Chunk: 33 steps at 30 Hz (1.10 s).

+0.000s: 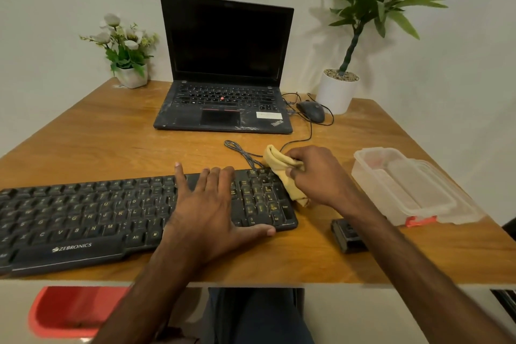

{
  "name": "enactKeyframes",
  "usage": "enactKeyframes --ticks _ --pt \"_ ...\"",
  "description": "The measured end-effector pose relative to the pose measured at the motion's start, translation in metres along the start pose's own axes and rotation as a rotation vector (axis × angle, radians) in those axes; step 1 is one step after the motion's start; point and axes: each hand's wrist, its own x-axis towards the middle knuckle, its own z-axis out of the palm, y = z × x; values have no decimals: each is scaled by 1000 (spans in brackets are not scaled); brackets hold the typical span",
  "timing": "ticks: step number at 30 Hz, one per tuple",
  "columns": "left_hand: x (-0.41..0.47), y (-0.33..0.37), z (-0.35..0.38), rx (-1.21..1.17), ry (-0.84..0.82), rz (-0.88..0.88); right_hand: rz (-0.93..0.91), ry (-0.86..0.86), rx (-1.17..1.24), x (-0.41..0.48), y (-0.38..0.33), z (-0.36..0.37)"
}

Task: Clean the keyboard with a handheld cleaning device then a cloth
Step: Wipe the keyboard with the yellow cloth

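A black keyboard [83, 212] lies along the near edge of the wooden desk [111, 134]. My left hand [212, 204] rests flat on its right half, fingers spread, thumb hooked over the front edge. My right hand [315, 176] grips a folded yellow cloth [282, 167] that touches the keyboard's far right corner by the number pad. A small black handheld device [347, 234] lies on the desk to the right of the keyboard, partly hidden by my right forearm.
An open black laptop [223, 98] stands at the back centre, with a wired mouse [311, 110] and loose cables to its right. A clear plastic container [405, 184] sits at the right. Potted plants stand at the back left [128, 53] and back right [337, 92].
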Motion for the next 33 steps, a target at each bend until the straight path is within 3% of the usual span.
enactKeyframes --ticks 3,8,17,22,29,33 --pt "1 0 0 3 -5 -4 28 -61 64 -6 0 -2" --pt "2 -1 4 -8 9 -2 34 -287 -67 -9 -4 -18" --pt "6 -3 2 18 8 -23 86 -150 6 7 -8 -10" --pt "7 0 2 46 -10 -50 -31 -308 -100 -10 -4 -20" --pt "6 -2 3 33 12 -31 49 -335 -156 -21 -12 -23" --pt "5 -2 3 35 19 -22 49 -195 -203 -27 -12 -9"
